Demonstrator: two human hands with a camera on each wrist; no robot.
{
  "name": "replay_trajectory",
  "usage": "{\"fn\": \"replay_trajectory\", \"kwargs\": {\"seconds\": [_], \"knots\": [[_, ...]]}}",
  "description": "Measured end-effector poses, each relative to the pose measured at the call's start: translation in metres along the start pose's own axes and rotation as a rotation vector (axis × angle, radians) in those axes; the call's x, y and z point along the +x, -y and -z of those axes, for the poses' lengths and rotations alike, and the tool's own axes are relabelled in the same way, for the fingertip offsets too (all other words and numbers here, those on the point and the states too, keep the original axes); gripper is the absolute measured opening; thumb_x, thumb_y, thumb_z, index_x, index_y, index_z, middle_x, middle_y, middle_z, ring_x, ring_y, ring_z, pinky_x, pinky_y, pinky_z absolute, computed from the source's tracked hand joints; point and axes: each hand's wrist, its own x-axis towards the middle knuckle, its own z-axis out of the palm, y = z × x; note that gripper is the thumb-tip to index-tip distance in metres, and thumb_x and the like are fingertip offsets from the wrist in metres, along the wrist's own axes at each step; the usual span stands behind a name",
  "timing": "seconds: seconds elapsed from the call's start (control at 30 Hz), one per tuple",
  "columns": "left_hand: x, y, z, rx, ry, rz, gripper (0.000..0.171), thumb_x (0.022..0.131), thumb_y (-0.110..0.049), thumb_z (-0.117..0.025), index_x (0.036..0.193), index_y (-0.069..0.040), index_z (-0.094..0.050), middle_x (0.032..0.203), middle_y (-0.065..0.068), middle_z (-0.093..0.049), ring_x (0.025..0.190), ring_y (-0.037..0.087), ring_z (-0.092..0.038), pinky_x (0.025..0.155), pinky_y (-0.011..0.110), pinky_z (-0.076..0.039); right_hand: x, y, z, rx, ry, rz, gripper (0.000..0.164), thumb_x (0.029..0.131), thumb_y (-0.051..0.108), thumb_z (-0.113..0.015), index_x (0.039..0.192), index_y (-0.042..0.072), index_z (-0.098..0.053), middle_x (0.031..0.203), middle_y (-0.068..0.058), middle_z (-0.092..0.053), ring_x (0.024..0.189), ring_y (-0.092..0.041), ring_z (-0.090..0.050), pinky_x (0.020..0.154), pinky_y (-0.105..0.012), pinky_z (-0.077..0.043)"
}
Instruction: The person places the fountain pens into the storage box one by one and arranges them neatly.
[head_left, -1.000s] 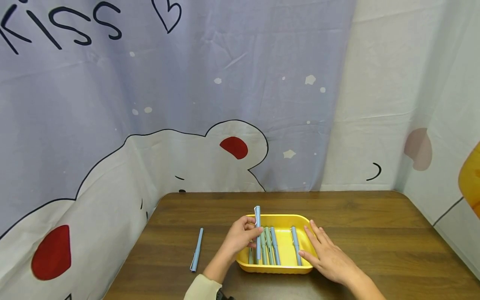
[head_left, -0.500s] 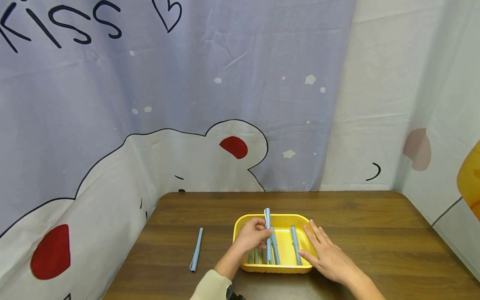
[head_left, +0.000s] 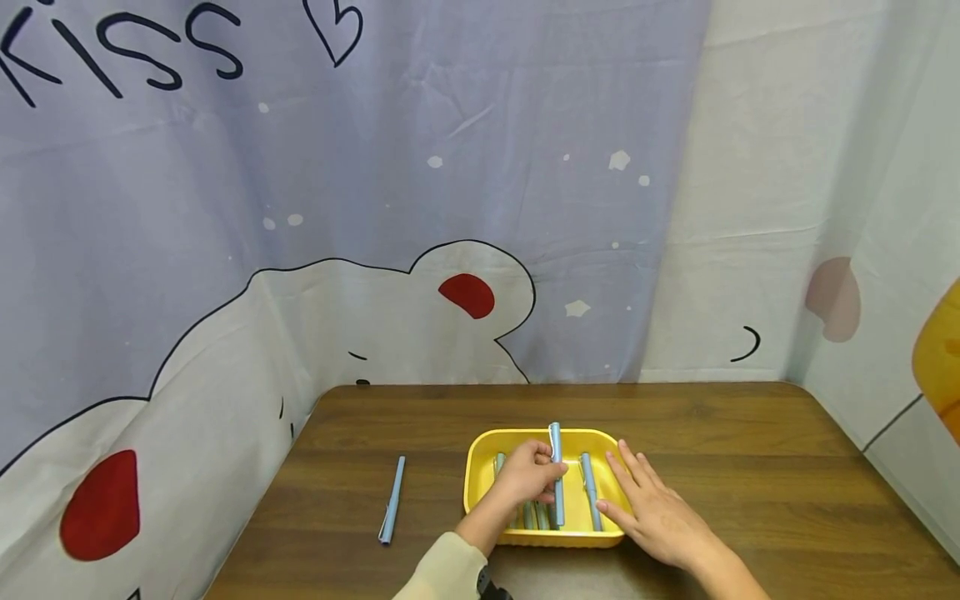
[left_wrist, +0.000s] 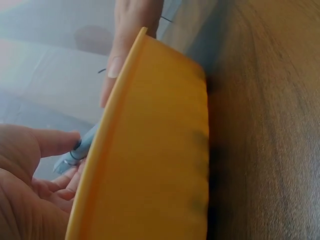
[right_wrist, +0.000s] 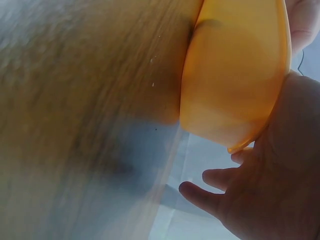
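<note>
My left hand (head_left: 529, 478) pinches a light blue pen (head_left: 557, 492) between thumb and fingers, over the yellow tray (head_left: 480, 452). The pen stands lengthwise, its clip end pointing away from me; in the left wrist view part of this pen (left_wrist: 85, 145) shows behind the tray wall. Several green and blue pens lie inside on the left, partly hidden by my left hand. Another blue pen (head_left: 591, 493) lies alone in the tray's right part. My right hand (head_left: 660, 512) rests at the tray's right rim with fingers straight and spread.
A single blue pen (head_left: 392, 500) lies on the wooden table (head_left: 735, 450), left of the tray. Behind the table hangs a printed cloth (head_left: 585, 208) with cartoon figures, reaching round both sides.
My left hand has moved right across the tray with the blue pen, from its left side to right of the middle. The right hand has stayed in place.
</note>
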Motion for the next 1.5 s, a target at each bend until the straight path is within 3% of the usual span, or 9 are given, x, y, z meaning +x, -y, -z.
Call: {"fn": "replay_trajectory", "kwargs": {"seconds": [0.37, 0.7, 0.83, 0.93, 1.27, 1.5], "knots": [[0.005, 0.004, -0.016, 0.082, 0.029, 0.017, 0.025, 0.091, -0.007, -0.074, 0.108, 0.003, -0.059, 0.086, 0.005, -0.062, 0.060, 0.015, -0.062, 0.057, 0.034, -0.061, -0.001, 0.004, 0.001, -0.031, -0.013, -0.007, 0.072, 0.101, 0.054, -0.054, 0.155, 0.007, -0.041, 0.164, -0.019, -0.029, 0.145, -0.049, -0.033, 0.107, -0.071, -0.033], [0.008, 0.006, -0.024, 0.230, 0.028, 0.028, 0.022, 0.089, -0.007, -0.076, 0.104, 0.004, -0.064, 0.073, 0.003, -0.064, 0.054, 0.014, -0.065, 0.051, 0.028, -0.057, -0.002, 0.003, 0.001, -0.029, -0.009, -0.018, 0.073, 0.101, 0.056, -0.053, 0.155, 0.009, -0.041, 0.164, -0.017, -0.029, 0.147, -0.046, -0.031, 0.110, -0.073, -0.025], [0.010, 0.006, -0.026, 0.326, 0.014, 0.030, 0.015, 0.088, -0.010, -0.078, 0.089, -0.002, -0.065, 0.063, 0.001, -0.063, 0.050, 0.012, -0.063, 0.049, 0.025, -0.054, -0.001, 0.004, 0.002, -0.025, 0.015, -0.032, 0.073, 0.102, 0.056, -0.050, 0.156, 0.009, -0.039, 0.165, -0.016, -0.026, 0.148, -0.045, -0.028, 0.111, -0.073, -0.022], [0.012, 0.006, -0.028, 0.398, 0.013, 0.033, 0.019, 0.088, -0.014, -0.079, 0.079, -0.007, -0.064, 0.056, 0.001, -0.062, 0.048, 0.012, -0.063, 0.048, 0.023, -0.049, -0.002, 0.004, 0.003, -0.019, 0.021, -0.034, 0.073, 0.102, 0.056, -0.050, 0.157, 0.009, -0.038, 0.166, -0.016, -0.025, 0.149, -0.045, -0.027, 0.111, -0.073, -0.022], [0.014, 0.003, -0.030, 0.587, 0.033, 0.057, 0.038, 0.090, -0.026, -0.078, 0.061, -0.011, -0.060, 0.048, 0.001, -0.061, 0.047, 0.015, -0.061, 0.048, 0.024, -0.038, -0.001, 0.004, 0.003, -0.016, 0.029, -0.036, 0.074, 0.102, 0.056, -0.050, 0.158, 0.009, -0.037, 0.166, -0.016, -0.024, 0.149, -0.045, -0.027, 0.111, -0.073, -0.023], [0.017, 0.000, -0.033, 0.657, 0.048, 0.053, 0.041, 0.090, -0.026, -0.078, 0.056, -0.011, -0.061, 0.047, 0.002, -0.062, 0.045, 0.014, -0.061, 0.049, 0.022, -0.040, -0.001, 0.004, 0.002, -0.011, 0.032, -0.033, 0.074, 0.102, 0.056, -0.049, 0.158, 0.008, -0.036, 0.166, -0.017, -0.023, 0.148, -0.045, -0.028, 0.110, -0.073, -0.025]]}}
